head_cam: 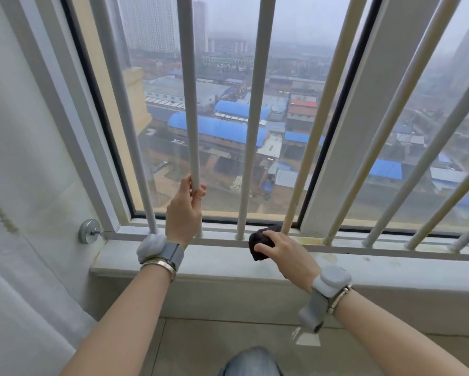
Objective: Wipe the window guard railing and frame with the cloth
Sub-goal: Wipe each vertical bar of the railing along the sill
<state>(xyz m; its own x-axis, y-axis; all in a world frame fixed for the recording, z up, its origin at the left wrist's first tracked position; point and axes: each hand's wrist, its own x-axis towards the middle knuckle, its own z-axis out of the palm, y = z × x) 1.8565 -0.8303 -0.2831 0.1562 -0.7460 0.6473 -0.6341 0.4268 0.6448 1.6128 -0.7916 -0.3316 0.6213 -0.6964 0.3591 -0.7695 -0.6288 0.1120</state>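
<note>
A white window guard of several upright bars (255, 109) stands on a horizontal bottom rail (363, 246) in front of the glass. My left hand (183, 213) grips the lower end of the second bar from the left (190, 99). My right hand (285, 253) presses a bunched dark cloth (260, 241) onto the bottom rail, between the third and fourth bars. The grey window frame (73, 126) runs up the left side, and a thick mullion (344, 147) splits the panes on the right.
A pale stone sill (228, 263) lies under the rail. A round metal knob (88, 231) sticks out of the wall at the frame's lower left corner. A white curtain (16, 240) hangs at left. My knee (251, 362) shows at the bottom over a tiled floor.
</note>
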